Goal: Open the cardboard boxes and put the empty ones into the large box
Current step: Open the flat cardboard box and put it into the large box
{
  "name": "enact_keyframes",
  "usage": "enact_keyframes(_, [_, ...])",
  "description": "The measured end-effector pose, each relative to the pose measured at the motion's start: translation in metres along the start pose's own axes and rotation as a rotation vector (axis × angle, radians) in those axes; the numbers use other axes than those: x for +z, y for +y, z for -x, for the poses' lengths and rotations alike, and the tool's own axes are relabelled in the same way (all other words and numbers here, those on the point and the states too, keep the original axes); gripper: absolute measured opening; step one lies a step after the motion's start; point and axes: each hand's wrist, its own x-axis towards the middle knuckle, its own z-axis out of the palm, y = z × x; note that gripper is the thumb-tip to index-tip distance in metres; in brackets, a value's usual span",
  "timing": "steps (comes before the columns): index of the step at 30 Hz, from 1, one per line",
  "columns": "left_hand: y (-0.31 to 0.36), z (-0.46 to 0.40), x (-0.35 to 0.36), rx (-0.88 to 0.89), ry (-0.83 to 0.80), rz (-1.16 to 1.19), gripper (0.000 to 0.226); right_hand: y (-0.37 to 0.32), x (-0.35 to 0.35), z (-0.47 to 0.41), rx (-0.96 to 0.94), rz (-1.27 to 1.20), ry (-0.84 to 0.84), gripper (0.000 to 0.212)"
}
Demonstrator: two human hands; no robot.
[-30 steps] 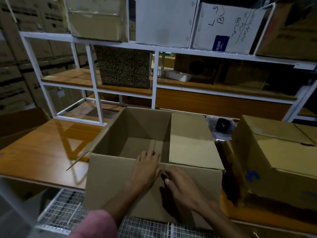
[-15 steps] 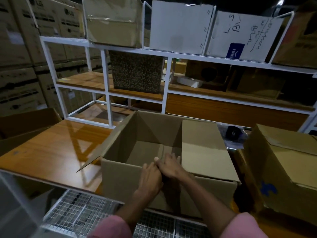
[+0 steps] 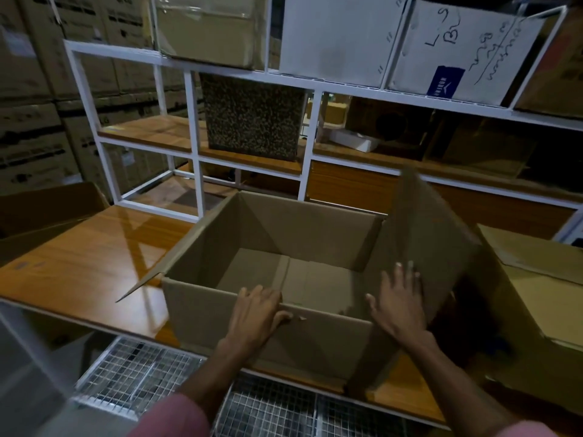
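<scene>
The open box [image 3: 277, 257] sits at the frame's centre on a wooden table [image 3: 79, 263], its inside bare down to the floor flaps. Both forearms reach up from 6 o'clock, with pink sleeves [image 3: 170, 417] at the bottom edge. The left hand [image 3: 255, 313] bends at the wrist over the near wall, fingers hooked over its top edge and thumb pressed on the outer face, so it grips that wall. The right hand [image 3: 399, 304] lies flat with fingers spread and nearly straight, palm against the inner face of the right flap [image 3: 422, 234], closing on nothing. That flap stands raised at 2 o'clock, tilting outward. The left flap [image 3: 176, 253] hangs out and down toward 9 o'clock over the table. The box is plain brown, with a small tear on the near rim beside the left thumb. At 3 o'clock a second box [image 3: 536, 298] stands just beside it, top flaps shut. At 9 o'clock, well apart, a third carton's [image 3: 47, 209] flap shows at the edge. At 12 o'clock a white shelf frame [image 3: 195, 146] holds more cartons. At 6 o'clock a wire mesh [image 3: 138, 373] lies below the table edge.
</scene>
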Motion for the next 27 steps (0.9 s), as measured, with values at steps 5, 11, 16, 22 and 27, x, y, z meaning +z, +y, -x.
enact_keyframes(5, [-0.01,0.0,0.004,0.027,0.063,0.012,0.039,0.02,0.006,-0.002,0.217,-0.11,-0.133,0.072])
enact_keyframes(11, [-0.025,0.0,0.009,0.03,0.099,-0.025,0.038,0.015,-0.001,-0.008,0.203,-0.183,-0.137,0.067])
enact_keyframes(16, [-0.061,0.0,0.011,0.025,0.113,-0.016,0.036,0.013,0.01,0.002,0.085,-0.334,-0.203,0.064])
enact_keyframes(22, [-0.084,0.008,0.007,-0.003,0.109,-0.005,0.03,-0.002,0.027,0.037,-0.02,-0.737,-0.327,0.073])
enact_keyframes(27, [-0.083,0.009,0.007,0.012,0.1,-0.045,0.036,0.005,0.037,0.04,-0.072,-0.62,-0.268,0.047])
